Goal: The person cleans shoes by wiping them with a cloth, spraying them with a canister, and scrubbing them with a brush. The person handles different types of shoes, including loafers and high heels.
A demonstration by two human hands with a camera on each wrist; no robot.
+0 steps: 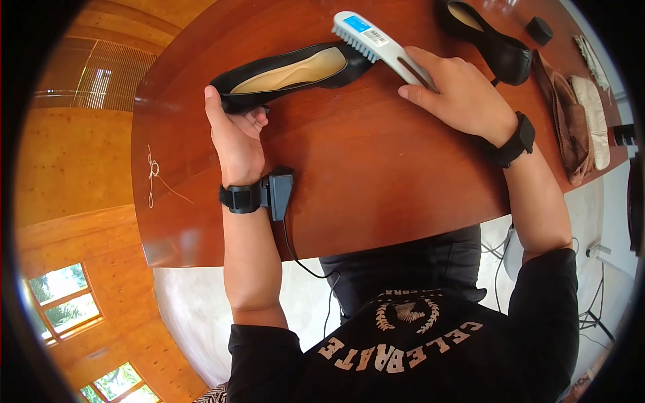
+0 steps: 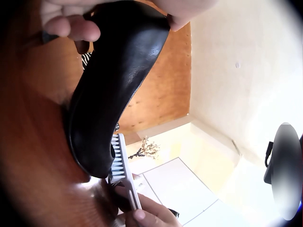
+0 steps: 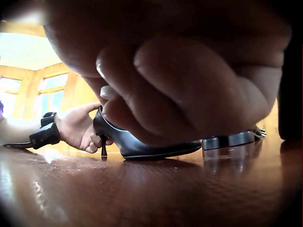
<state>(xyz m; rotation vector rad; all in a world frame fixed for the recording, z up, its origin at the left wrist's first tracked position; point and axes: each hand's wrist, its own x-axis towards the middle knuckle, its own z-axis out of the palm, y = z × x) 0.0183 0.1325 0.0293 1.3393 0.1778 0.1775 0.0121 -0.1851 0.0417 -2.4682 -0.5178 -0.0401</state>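
A black high-heeled shoe with a beige insole lies across the table, its toe to the right. My left hand grips it at the heel end, thumb up the back and fingers curled beneath. In the right wrist view, the thin heel comes down beside those fingers. My right hand holds a white brush by its slotted handle. Its pale blue bristles are right at the shoe's toe in the left wrist view. Curled fingers of the right hand fill much of the right wrist view.
A second black heeled shoe lies at the back right, near a small black round object. Brown cloth and a cream-coloured pad lie along the right edge. A thin knotted string is on the left.
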